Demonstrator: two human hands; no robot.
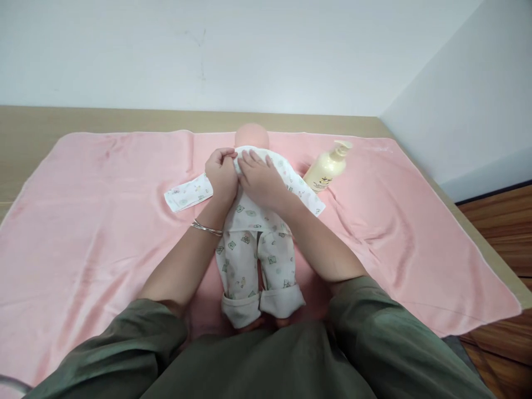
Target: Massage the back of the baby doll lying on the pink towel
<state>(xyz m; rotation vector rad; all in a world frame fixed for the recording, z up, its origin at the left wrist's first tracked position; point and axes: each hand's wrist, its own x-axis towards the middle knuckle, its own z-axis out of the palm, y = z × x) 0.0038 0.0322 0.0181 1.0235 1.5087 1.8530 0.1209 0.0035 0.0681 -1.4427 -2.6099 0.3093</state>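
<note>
A bald baby doll (pixel 251 134) lies lengthwise before me, its head at the far end and its feet by my body. It wears a white printed shirt (pixel 249 216) with sleeves spread to both sides, and matching pants (pixel 241 260) with turned-up cuffs. My left hand (pixel 223 173) is closed at the left of the neckline, its fingertips pinching the shirt's edge. Flat on the upper chest, my right hand (pixel 264 178) rests with fingers stretched out and slightly spread. Both hands hide part of the shirt's front.
A pale yellow pump bottle (pixel 327 167) lies tilted beside the right sleeve. Under everything is a wrinkled pink cloth (pixel 103 233) over a wooden table (pixel 33 124). A white wall (pixel 249 55) stands behind, with another at the right.
</note>
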